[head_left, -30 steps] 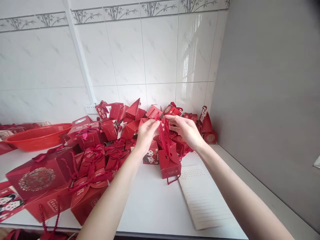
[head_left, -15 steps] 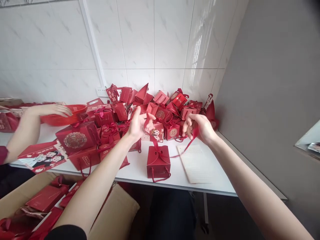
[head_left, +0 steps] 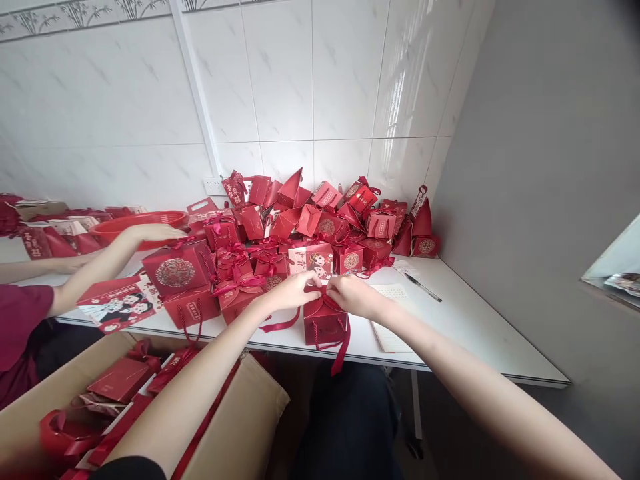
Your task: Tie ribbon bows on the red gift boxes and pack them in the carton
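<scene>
A small red gift box [head_left: 323, 325] stands at the near edge of the white table [head_left: 465, 327]. A dark red ribbon [head_left: 343, 350] runs over its top, with both ends trailing down past the table edge. My left hand [head_left: 293, 291] and my right hand [head_left: 350, 295] meet on top of the box. Both pinch the ribbon at the knot, fingers closed.
A heap of red gift boxes [head_left: 310, 227] fills the table's back against the tiled wall. A notepad [head_left: 387, 313] and pen [head_left: 423, 287] lie to the right. Another person's arm [head_left: 107, 257] reaches toward a red bowl [head_left: 135, 223] at left. An open cardboard box [head_left: 150, 413] of red boxes sits below.
My hands came down and together from a spread, raised hold onto the top of the box. The ribbon ends now hang loose over the table edge.
</scene>
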Available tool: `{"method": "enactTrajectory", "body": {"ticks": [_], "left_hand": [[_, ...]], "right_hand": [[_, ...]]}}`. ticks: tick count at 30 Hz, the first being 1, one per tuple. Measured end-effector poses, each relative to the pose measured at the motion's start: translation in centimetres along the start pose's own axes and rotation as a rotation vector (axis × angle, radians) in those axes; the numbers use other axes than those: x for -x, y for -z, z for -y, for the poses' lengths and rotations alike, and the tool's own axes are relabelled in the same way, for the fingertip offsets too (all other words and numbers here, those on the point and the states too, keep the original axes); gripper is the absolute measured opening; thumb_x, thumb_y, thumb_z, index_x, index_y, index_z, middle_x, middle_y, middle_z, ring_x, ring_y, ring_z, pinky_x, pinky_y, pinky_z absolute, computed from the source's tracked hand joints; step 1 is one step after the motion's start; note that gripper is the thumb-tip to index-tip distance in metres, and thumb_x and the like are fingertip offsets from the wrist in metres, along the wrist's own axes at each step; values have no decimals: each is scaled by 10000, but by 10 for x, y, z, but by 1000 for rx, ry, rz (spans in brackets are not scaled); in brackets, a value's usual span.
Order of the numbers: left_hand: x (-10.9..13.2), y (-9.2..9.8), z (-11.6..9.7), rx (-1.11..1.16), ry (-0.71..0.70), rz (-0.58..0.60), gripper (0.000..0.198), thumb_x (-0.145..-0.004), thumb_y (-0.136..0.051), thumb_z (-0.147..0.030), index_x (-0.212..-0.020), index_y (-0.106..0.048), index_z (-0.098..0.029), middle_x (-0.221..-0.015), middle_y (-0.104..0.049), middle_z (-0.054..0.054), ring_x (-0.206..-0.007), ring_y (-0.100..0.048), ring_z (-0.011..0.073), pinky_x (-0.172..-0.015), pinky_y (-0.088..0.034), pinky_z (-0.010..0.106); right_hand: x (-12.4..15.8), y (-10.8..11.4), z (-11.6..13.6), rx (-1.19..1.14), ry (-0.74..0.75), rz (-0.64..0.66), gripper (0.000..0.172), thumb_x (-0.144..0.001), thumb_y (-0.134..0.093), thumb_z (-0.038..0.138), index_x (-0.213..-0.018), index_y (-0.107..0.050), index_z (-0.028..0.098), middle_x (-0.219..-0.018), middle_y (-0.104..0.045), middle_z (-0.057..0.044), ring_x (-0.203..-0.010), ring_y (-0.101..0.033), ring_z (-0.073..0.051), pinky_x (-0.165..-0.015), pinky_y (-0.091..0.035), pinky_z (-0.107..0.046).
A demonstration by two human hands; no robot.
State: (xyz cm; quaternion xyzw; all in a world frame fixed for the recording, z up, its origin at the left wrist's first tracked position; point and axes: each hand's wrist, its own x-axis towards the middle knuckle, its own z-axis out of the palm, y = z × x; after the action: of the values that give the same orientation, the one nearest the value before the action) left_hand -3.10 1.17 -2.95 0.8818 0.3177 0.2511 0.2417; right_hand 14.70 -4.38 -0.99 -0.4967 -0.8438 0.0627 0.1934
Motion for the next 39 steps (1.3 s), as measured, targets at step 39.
{"method": "enactTrajectory", "body": {"ticks": [39], "left_hand": [[14, -33, -3, -35, 51, -181, 38, -774, -455, -166, -765, -454, -203, -930, -513, 28, -916, -537, 183, -849, -428, 340]], "right_hand": [[-4, -27, -23, -438, -107, -22, 39, -686, -479, 161, -711, -488, 189, -594, -481, 51, -546, -434, -101, -564, -339, -222]]}}
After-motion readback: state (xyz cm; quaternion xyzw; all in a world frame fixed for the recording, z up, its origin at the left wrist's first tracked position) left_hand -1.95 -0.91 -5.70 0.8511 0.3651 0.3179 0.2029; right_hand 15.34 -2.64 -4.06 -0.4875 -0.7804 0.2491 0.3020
